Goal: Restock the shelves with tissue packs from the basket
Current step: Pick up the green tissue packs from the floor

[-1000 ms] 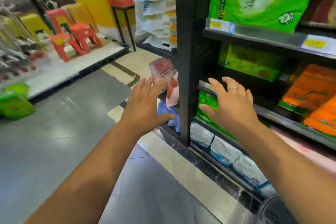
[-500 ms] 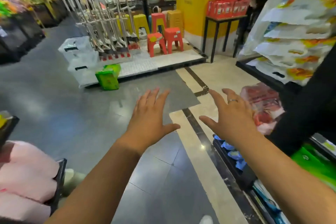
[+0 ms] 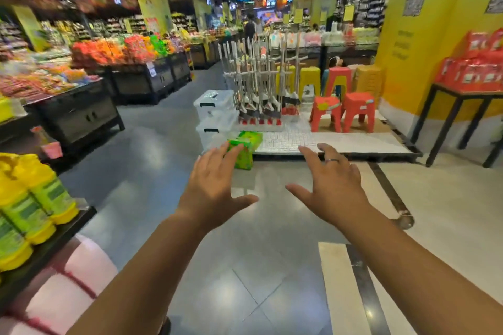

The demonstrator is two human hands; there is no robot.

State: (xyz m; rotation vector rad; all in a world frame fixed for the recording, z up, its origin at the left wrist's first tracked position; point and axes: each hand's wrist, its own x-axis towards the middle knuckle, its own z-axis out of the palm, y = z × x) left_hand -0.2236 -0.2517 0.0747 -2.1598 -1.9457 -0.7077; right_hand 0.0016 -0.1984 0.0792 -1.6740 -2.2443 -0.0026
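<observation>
While left hand (image 3: 215, 185), right hand (image 3: 336, 185) hover (spread), wide floor (image 3: 147, 179), platform edge (image 3: 362, 154)

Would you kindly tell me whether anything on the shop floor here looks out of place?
Yes. A green pack sits alone on the bare floor at the corner of the white display platform, out in the aisle. It looks odd because it is not on a shelf, stand or table like the other goods.

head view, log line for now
left hand open, empty | right hand open, empty | green pack on floor ahead | pink packs lower left
</observation>
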